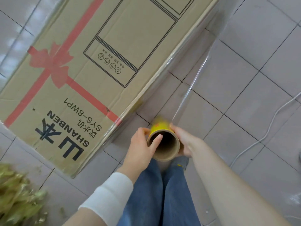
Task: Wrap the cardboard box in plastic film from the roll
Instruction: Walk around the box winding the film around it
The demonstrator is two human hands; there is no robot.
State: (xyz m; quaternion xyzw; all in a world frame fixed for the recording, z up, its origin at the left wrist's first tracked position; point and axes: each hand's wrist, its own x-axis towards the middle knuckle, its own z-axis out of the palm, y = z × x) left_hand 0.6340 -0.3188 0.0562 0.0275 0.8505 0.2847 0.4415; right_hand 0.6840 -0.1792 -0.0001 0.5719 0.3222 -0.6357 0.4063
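A large cardboard box (84, 75) with a red ribbon print and black lettering stands on the tiled floor, filling the upper left. A film roll (164, 141) with a yellow label and brown cardboard core points end-on at the camera, just right of the box's near edge. My left hand (141, 144) grips the roll's left side, thumb hooked inside the core. My right hand (185, 141) holds its right side, fingers curled round it. A clear sheet of plastic film (202, 66) stretches from the roll up along the box's right side.
Grey floor tiles (244, 111) spread to the right. A white cable (267, 132) snakes over them at the right edge. Blurred greenish leaves (17, 196) sit at the lower left. My legs in blue jeans (162, 196) are below the roll.
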